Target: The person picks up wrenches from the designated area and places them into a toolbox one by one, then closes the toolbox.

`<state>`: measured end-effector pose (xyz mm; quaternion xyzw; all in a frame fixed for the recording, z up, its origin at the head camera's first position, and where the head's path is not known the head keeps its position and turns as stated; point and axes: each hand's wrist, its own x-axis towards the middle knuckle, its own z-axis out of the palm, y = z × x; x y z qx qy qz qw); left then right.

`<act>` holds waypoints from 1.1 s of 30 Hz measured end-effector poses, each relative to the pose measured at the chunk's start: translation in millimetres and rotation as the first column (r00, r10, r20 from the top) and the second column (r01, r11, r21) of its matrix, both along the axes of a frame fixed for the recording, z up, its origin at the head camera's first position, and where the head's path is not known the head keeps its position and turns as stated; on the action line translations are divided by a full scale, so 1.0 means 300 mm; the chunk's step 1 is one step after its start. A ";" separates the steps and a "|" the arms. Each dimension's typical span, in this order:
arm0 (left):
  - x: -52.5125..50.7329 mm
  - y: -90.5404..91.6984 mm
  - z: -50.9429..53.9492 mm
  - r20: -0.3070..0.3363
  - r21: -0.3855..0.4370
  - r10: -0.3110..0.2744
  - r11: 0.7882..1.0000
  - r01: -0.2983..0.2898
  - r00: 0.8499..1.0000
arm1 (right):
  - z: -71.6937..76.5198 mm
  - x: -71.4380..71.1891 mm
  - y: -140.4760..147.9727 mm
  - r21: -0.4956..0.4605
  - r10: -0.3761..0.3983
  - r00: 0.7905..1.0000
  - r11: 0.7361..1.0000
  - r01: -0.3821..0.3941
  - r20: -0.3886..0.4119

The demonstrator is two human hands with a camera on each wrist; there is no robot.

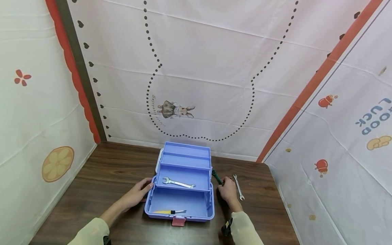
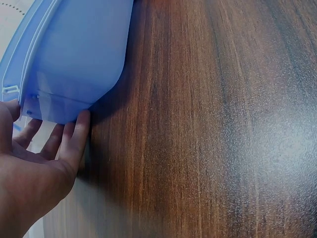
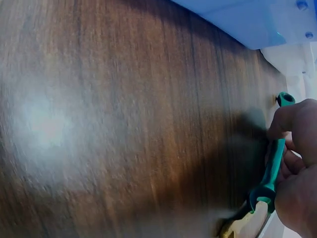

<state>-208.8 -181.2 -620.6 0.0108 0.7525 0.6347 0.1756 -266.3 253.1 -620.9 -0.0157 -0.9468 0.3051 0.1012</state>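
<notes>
A blue toolbox (image 1: 180, 200) stands with its stepped trays raised. My left hand (image 1: 137, 194) holds its left side near the rear corner; in the left wrist view the thumb is at the rim and the fingers touch the outer wall. To the right of the box, my right hand (image 1: 228, 190) grips a green combination wrench (image 3: 272, 166), its ring end past the fingers. A silver open-end wrench (image 1: 178, 183) lies in the lower tray. On the box floor is a yellow-handled screwdriver (image 1: 168, 212).
Another silver wrench (image 1: 239, 187) lies on the wooden table (image 1: 260, 211) to the right of my right hand. A dark and yellow thing (image 3: 240, 225), kind unclear, shows below the green wrench. The box's red latch (image 1: 178, 222) faces me. Printed cloth walls (image 1: 199, 85) surround the table.
</notes>
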 end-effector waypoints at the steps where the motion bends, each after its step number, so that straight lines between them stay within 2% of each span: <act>1: 0.000 0.001 0.000 0.000 0.001 -0.001 1.000 0.001 1.000 | -0.003 -0.001 0.000 0.001 -0.003 1.000 1.000 0.003 -0.006; 7: 0.004 0.003 0.003 0.005 0.010 0.000 1.000 0.000 1.000 | -0.017 0.003 -0.001 -0.021 -0.027 0.999 0.999 0.026 -0.047; 12: 0.005 0.002 0.001 0.007 0.011 0.002 1.000 -0.002 1.000 | -0.023 0.002 0.007 -0.048 -0.041 0.999 0.998 0.039 -0.034; 20: -0.002 0.006 -0.009 0.000 0.005 -0.001 1.000 0.001 1.000 | -0.016 -0.001 0.030 -0.174 -0.045 0.996 0.984 0.031 -0.079; 27: -0.003 0.004 -0.008 0.010 0.013 0.001 1.000 -0.001 1.000 | 0.070 -0.012 0.053 -0.200 -0.047 0.998 0.979 0.037 -0.045; 33: -0.002 0.001 -0.006 0.014 0.001 -0.001 1.000 0.001 1.000 | 0.190 -0.017 0.051 -0.210 0.017 0.996 0.977 -0.035 -0.087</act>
